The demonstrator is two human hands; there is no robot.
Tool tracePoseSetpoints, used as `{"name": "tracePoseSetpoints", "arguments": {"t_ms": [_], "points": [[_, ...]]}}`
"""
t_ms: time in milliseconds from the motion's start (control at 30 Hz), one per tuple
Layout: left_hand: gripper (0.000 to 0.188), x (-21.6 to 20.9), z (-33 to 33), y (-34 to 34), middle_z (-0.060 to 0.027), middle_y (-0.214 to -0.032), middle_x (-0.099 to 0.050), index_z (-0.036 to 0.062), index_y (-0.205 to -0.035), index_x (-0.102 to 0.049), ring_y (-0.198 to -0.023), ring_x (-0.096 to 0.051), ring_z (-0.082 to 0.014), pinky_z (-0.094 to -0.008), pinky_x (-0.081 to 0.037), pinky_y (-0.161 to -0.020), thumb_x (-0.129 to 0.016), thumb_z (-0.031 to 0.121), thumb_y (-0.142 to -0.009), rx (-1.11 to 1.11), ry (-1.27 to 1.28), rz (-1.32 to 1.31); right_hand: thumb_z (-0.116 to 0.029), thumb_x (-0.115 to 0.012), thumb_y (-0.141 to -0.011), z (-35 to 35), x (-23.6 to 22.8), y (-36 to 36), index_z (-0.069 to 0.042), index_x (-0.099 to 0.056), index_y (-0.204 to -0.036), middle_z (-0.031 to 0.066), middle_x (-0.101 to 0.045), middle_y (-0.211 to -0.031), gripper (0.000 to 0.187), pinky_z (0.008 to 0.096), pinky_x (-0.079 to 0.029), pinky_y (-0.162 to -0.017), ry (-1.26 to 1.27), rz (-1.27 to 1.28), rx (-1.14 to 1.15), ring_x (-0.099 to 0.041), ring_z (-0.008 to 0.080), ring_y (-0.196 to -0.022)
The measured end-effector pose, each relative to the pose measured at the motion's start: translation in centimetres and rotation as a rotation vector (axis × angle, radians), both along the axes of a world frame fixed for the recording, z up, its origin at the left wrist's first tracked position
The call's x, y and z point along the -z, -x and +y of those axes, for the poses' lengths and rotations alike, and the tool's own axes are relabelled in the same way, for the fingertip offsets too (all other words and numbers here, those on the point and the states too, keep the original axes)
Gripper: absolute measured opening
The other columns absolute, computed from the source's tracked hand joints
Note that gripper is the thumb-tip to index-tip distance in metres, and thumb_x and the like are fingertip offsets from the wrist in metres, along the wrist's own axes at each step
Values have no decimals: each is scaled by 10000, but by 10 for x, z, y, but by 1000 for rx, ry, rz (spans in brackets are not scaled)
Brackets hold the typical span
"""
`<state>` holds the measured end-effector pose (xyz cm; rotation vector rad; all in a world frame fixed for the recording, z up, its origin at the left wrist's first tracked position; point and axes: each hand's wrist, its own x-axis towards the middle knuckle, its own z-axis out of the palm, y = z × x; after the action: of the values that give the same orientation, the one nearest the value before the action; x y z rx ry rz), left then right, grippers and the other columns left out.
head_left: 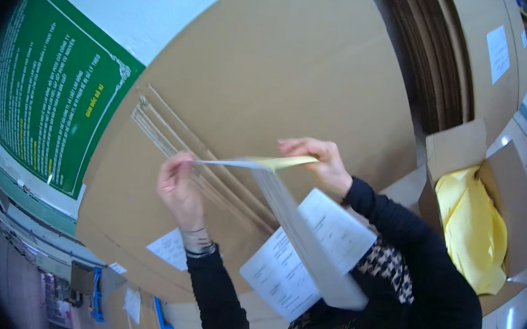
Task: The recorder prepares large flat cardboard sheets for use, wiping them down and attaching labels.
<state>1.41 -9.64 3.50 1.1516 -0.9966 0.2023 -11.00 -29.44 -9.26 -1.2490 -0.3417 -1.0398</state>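
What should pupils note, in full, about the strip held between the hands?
The thin strip is whitish toward the left hand and pale yellow toward the right hand, and looks like paper or film. Pinched at both ends, it runs nearly level across the picture. Behind it is brown cardboard. A blurred grey band drops from near its middle, perhaps joined.

Bright, glare on floor, motion-blurred strip, fisheye-bent edges

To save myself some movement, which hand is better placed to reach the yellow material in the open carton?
Your right hand, probably: it's nearer the carton and yellow material. Your left hand is farther away. Both hold the blurred white-and-yellow strip.
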Motion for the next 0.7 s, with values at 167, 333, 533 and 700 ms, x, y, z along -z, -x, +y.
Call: {"name": "tracePoseSetpoints", "arguments": {"t_ms": [167,333,533,700], "points": [[76,-28,47,-53,-55,-857,-618,-19,-901,-604,-757,-554,-90,-211,-449,-705,-627,25,-844,-270,81,-6,25,-624,-809,-52,56,25,-7,-605,-934,65,-658,-882,131,246,-503,-671,-489,128,14,-625,127,-752],[110,-39,10,-32,-12,-775,-619,-21,-867,-647,-705,-541,-70,-193,-422,-640,-690,30,-779,-338,-241,-116,19,-580,-813,-111,99,49,-40,-525,-935,54,-627,-822,146,236,-482,-635,-460,168,291,-601,123,-711],[131,-54,-45,1,-37,-770,-628,-43,-848,-651,-726,-563,-99,-232,-456,-692,-704,11,-740,-307,-447,-317,-200,-590,-893,-86,60,40,44,-628,-1014,76,-644,-927,275,280,-466,-818,-557,277,-298,-585,147,-909],[140,-46,-45,-5,-42,-774,-628,-44,-863,-651,-731,-571,-90,-214,-469,-669,-710,4,-746,-251,-463,-255,-216,-684,-831,-96,54,22,40,-647,-972,89,-665,-899,295,280,-489,-782,-237,497,-109,-616,143,-832]]}}
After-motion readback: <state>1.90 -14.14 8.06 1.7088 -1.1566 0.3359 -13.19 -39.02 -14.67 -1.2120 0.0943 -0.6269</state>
